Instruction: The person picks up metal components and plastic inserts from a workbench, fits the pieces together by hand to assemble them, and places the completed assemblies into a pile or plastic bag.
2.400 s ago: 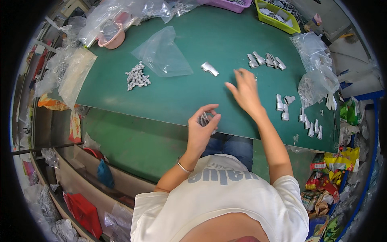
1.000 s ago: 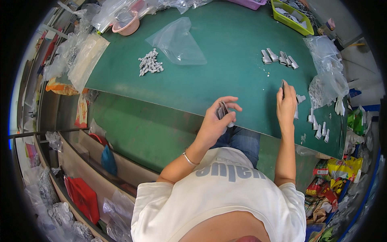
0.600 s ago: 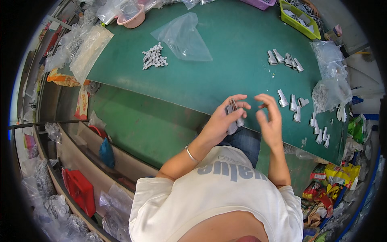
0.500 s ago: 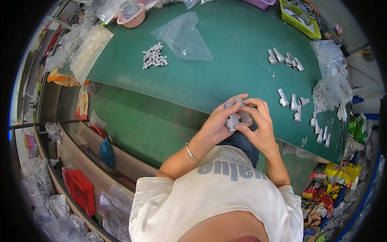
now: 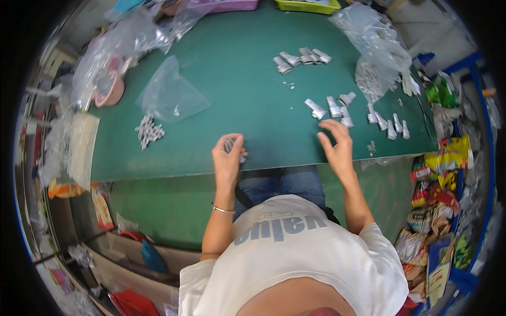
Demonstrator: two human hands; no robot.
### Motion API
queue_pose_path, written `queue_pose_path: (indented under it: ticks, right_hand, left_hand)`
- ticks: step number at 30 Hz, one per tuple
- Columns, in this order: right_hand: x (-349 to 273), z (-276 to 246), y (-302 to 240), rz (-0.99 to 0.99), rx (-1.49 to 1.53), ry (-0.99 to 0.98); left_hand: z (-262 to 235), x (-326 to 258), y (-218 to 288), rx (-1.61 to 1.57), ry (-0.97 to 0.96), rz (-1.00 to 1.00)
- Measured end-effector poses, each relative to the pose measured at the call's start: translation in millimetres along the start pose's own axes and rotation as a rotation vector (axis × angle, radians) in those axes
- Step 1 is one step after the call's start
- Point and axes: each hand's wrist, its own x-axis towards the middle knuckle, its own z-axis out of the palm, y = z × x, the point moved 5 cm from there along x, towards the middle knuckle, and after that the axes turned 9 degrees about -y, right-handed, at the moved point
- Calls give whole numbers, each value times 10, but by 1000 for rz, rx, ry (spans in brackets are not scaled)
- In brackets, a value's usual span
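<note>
My left hand (image 5: pixel 226 160), a bangle on its wrist, is closed around a grey moulded piece (image 5: pixel 230 145) above the table's near edge. Fingers hide most of that piece, so I cannot tell whether it is one part or more. My right hand (image 5: pixel 337 147) is empty, fingers apart, just short of a loose group of grey tubular fittings (image 5: pixel 334 107). Another row of such fittings (image 5: pixel 302 58) lies farther back, and several narrower ones (image 5: pixel 390 126) lie to the right. A small heap of little grey parts (image 5: pixel 149 130) sits on the left beside a flat clear bag (image 5: pixel 173 92).
The green table (image 5: pixel 247 100) ends just in front of me. A bulging clear bag of small parts (image 5: pixel 371 76) stands at the right, with a white glove (image 5: pixel 409 84) near it. A pink bowl (image 5: pixel 110 90), a purple basket (image 5: pixel 224 5) and a yellow-green basket (image 5: pixel 308 6) line the far side.
My hands have come apart. The left keeps a grey piece, while the right has let go and moved out toward the fittings. My view has turned to the right.
</note>
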Motion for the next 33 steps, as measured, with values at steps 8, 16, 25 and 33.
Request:
queue_pose_path:
  ticks: [8,16,25,33]
  right_hand:
    - [-92,-783,1023,382,-261,296]
    - [832,-311,1228,609,-414,48]
    - [486,-554,1320,365,-116,146]
    - [82,-540,1086,288,578,154]
  left_hand:
    - [98,353,183,1336,216,221]
    - [346,288,200,1397,29,434]
    - [1102,154,397,1011,-65,649]
    - [2093,546,134,1197,-252,517]
